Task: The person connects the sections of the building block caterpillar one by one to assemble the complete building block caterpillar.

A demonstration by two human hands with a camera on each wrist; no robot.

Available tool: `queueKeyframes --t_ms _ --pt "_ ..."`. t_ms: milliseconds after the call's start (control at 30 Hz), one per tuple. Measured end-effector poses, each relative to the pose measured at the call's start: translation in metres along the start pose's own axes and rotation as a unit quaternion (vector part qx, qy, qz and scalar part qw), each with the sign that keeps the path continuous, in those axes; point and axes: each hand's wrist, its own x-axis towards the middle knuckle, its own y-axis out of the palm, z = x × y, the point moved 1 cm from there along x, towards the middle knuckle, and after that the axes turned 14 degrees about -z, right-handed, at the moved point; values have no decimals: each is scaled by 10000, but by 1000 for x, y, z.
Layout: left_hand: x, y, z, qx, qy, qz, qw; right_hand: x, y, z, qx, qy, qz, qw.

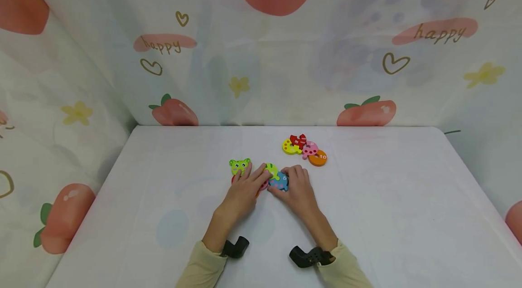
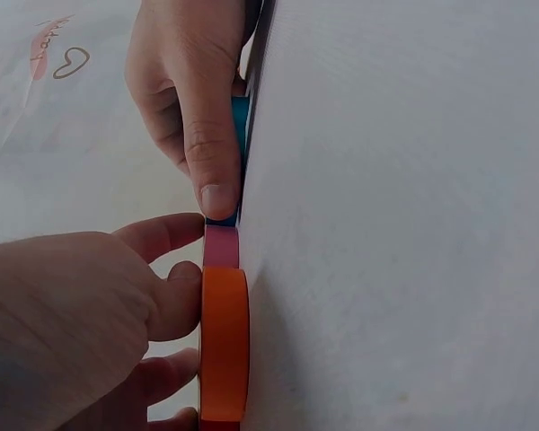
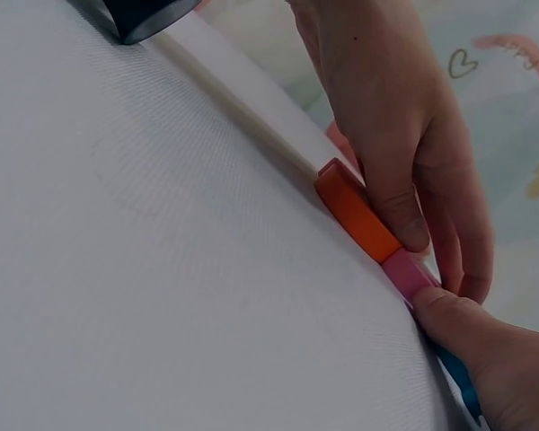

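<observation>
One white table [image 1: 387, 215] lies beneath two hands. The left hand [image 1: 240, 195] spreads its fingers apart across a row of pieces, touching them; the right hand [image 1: 301, 190] clamps thumb and fingers on one blue piece [image 1: 279, 182], at the row's right end. The row also shows one green animal head [image 1: 239, 165], one striped green piece [image 1: 271, 170], one pink piece [image 2: 221, 246] and one orange piece [image 2: 225, 346] (the last two partly covered from above). Beyond sit four more, touching.

Dim wrist views, soft shadows
</observation>
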Motion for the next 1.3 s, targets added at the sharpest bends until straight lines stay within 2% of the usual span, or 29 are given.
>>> queueKeyframes --t_ms 300,467,600,767,967,1167,1300 --pt "0 -1 -1 -114 -203 36 9997 1 -2 -5 61 99 294 9995" --pt "-1 -2 -3 -90 -242 -6 9997 3 -11 -9 447 -78 912 9948" --pt "-2 -4 -5 58 -93 22 9999 6 -19 -16 1000 -110 1217 9875" --pt "-2 -4 -8 169 52 184 9997 7 -21 -22 1516 242 1110 9819" --pt "-1 -5 -10 2 -138 278 9995 7 -21 -23 1735 354 912 9800" --pt "2 -2 -11 -290 -425 130 9986 9 -20 -24 1815 427 495 9812" --pt "2 0 -13 -347 -507 -7 9981 9 -19 -25 1777 603 407 9814"
